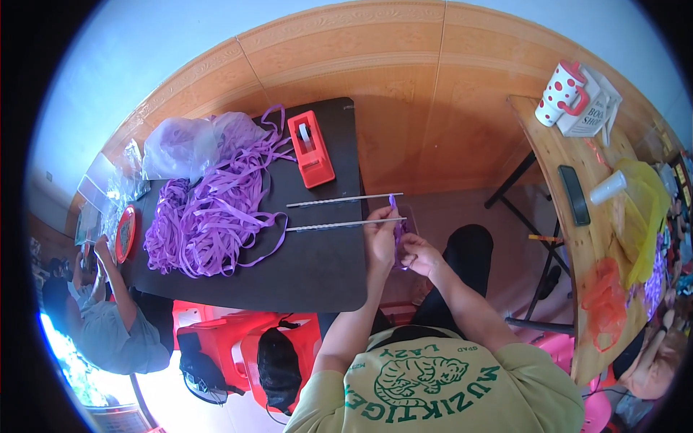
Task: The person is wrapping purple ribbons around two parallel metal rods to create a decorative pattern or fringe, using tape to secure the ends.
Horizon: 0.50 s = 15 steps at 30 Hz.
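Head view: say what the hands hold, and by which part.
The right hand holds purple ribbon by a stretch beside the metal rods; whether the left hand grips ribbon or rod cannot be told.

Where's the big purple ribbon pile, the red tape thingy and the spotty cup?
Purple ribbon pile (206,220): head view, middle of the heap.
Red tape dispenser (315,155): head view, middle of its body.
Spotty cup (559,94): head view, its white side.

Spotted tumbler (557,96), white bag (592,110), yellow bag (644,206), perhaps a phone (574,195)
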{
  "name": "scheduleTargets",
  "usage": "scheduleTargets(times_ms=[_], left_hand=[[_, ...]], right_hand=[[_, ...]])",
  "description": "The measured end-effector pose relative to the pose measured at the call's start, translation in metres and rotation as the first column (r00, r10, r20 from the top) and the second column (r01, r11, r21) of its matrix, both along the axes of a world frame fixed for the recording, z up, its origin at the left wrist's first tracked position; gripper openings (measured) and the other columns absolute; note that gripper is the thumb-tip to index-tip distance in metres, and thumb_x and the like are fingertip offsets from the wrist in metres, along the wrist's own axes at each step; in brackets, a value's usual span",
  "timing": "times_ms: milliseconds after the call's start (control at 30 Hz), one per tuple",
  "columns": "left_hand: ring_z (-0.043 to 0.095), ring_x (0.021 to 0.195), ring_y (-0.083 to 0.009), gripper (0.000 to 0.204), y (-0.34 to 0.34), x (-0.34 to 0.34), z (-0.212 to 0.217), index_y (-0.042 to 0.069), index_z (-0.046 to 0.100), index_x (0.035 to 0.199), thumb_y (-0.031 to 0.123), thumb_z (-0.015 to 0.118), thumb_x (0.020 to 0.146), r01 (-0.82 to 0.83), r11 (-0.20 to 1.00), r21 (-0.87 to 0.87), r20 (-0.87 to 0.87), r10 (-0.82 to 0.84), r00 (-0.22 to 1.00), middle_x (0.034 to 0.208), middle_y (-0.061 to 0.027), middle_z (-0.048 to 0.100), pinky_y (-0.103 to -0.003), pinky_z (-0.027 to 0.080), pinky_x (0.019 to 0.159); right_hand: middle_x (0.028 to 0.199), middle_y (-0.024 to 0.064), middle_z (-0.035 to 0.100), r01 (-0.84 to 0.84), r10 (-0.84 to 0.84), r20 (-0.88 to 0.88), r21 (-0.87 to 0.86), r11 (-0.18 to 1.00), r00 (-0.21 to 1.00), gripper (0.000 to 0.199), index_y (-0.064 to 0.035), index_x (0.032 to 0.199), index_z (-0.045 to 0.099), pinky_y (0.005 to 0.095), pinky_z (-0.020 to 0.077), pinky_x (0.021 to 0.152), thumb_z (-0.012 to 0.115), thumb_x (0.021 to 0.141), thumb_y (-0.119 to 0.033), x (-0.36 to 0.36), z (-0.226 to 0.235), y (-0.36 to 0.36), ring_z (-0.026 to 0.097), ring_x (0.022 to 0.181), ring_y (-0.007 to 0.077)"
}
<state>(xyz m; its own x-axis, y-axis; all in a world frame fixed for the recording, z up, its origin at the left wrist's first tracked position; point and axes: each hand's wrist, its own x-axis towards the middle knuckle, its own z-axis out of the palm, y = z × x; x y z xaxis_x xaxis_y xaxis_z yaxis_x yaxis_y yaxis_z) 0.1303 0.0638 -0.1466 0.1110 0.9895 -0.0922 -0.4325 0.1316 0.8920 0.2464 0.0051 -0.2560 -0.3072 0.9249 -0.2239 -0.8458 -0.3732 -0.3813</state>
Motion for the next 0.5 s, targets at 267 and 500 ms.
scheduleTargets(times_ms=[267,500], left_hand=[[0.056,0.065,-0.0070,0.009,0.001,0.001,-0.001,0.001,0.065,0.094,0.006,0.063,0.087,0.002,0.999,0.040,0.062,-0.005,0.998,0.075,-0.0037,0.064,-0.019,0.042,0.060],[0.060,0.065,-0.0083,0.011,-0.002,-0.003,0.000,0.001,0.064,0.097,0.006,0.063,0.087,0.025,0.998,0.058,0.002,-0.025,1.000,0.077,-0.0054,0.066,-0.020,0.044,0.060]], right_hand=[[0.081,0.0043,0.064,0.340,-0.188,0.567,-0.175,0.924,0.802,0.012,-0.0064,0.083,0.065,0.0303,0.0454,0.067,0.069,0.074,0.001,-0.018,-0.067,-0.035,0.058,0.071,0.0159],[0.077,0.0045,0.065,0.334,-0.062,0.739,-0.227,0.915,0.671,0.012,-0.0083,0.077,0.066,0.0300,0.0472,0.065,0.064,0.071,0.002,-0.021,-0.096,-0.032,0.060,0.072,0.0163]])
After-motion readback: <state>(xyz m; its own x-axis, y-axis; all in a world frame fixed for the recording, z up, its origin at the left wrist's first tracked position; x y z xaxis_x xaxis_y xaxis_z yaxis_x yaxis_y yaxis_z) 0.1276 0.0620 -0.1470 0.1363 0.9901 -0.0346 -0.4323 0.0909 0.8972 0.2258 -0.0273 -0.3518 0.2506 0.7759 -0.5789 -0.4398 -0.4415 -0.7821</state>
